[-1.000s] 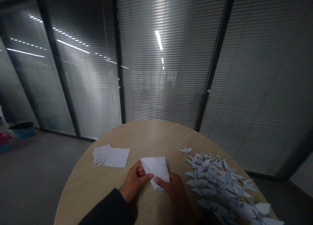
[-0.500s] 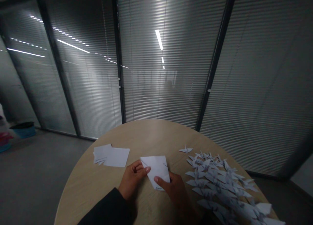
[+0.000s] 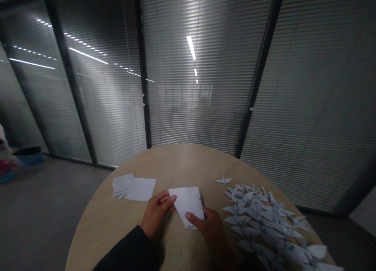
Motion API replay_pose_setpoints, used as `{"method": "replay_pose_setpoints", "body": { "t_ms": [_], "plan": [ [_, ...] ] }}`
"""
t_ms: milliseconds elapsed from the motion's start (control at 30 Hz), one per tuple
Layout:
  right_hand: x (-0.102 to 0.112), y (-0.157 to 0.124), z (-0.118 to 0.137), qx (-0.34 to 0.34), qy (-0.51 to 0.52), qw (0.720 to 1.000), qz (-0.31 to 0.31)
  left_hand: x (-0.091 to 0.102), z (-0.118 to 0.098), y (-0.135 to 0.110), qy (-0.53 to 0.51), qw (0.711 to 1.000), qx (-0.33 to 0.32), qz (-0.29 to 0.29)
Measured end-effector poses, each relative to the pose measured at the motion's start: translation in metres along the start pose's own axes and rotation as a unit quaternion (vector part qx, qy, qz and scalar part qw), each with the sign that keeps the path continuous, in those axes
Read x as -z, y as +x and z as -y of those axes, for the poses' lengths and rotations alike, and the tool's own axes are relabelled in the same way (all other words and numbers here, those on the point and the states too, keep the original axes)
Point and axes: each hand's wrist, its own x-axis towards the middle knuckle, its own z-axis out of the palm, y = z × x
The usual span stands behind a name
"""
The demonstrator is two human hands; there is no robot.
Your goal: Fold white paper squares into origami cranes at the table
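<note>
A folded white paper sheet [image 3: 188, 202] lies on the round wooden table [image 3: 176, 165] in front of me. My left hand [image 3: 155, 214] is curled, its thumb and fingertips pressing the paper's left edge. My right hand [image 3: 210, 228] pins the paper's lower right part, thumb on top and fingers tucked behind it. A dark sleeve covers my left forearm.
A small stack of square white sheets [image 3: 133, 186] lies to the left on the table. A large spread of folded paper cranes [image 3: 261, 220] covers the right side, one crane [image 3: 223, 180] apart at the back. Glass walls with blinds stand behind. Bins sit on the floor at far left.
My left thumb has slid up and left along the paper's edge, from the lower middle to the upper left corner. My right hand and the paper have stayed put.
</note>
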Motion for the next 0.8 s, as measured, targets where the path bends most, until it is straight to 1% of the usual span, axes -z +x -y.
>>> {"method": "replay_pose_setpoints", "body": {
  "t_ms": [200, 333, 567, 633, 800],
  "plan": [
    [0.0002, -0.0029, 0.0028, -0.003, -0.012, 1.0, -0.009, 0.0018, 0.0027, 0.0015, -0.011, 1.0, -0.004, -0.018],
    [0.0001, -0.0037, 0.0043, 0.003, -0.012, 1.0, -0.014, 0.0012, 0.0008, 0.0005, -0.016, 1.0, -0.001, -0.013],
    [-0.0005, -0.0007, -0.0007, 0.0, -0.012, 1.0, -0.011, -0.0037, -0.003, -0.0024, -0.012, 1.0, -0.011, -0.011],
    [-0.0005, -0.0007, -0.0008, 0.0, -0.012, 1.0, -0.015, -0.0034, -0.0016, -0.002, -0.016, 1.0, -0.017, -0.019],
    [0.0001, -0.0021, 0.0016, 0.006, -0.009, 1.0, -0.002, 0.0019, 0.002, 0.0028, -0.016, 0.999, -0.02, -0.045]
  ]
}}
